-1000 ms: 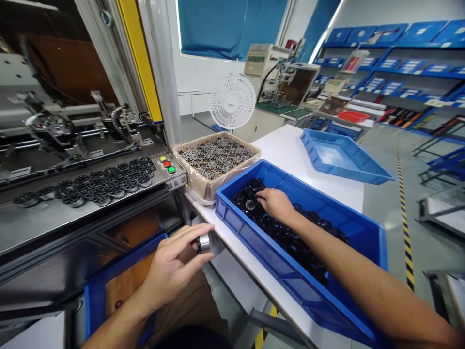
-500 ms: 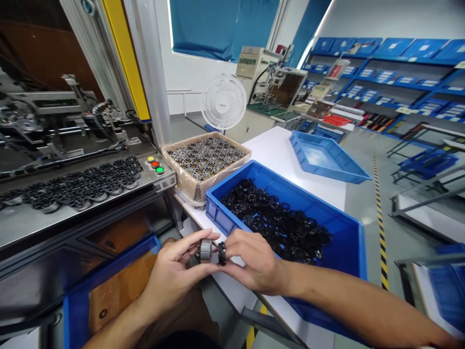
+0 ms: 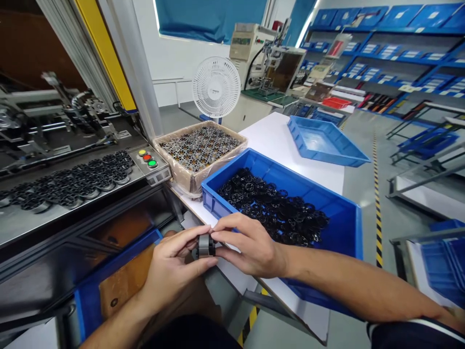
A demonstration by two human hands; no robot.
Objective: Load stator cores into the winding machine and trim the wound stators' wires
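My left hand and my right hand meet in front of me, both pinched on one small part: a silver metal ring with a black plastic piece pressed against its right side. The part is held in the air just before the white table's near edge. Right behind my right hand stands a blue bin holding several black ring-shaped plastic parts. Farther back a cardboard box is packed with several silver metal rings.
A machine bed on the left carries rows of black assembled parts beside a panel with yellow, red and green buttons. An empty blue tray and a white fan sit at the back. A blue bin with cardboard lies below.
My right hand left the blue bin with a black piece and came to my left hand. The black piece and the silver ring, apart half a second ago, are now pushed together.
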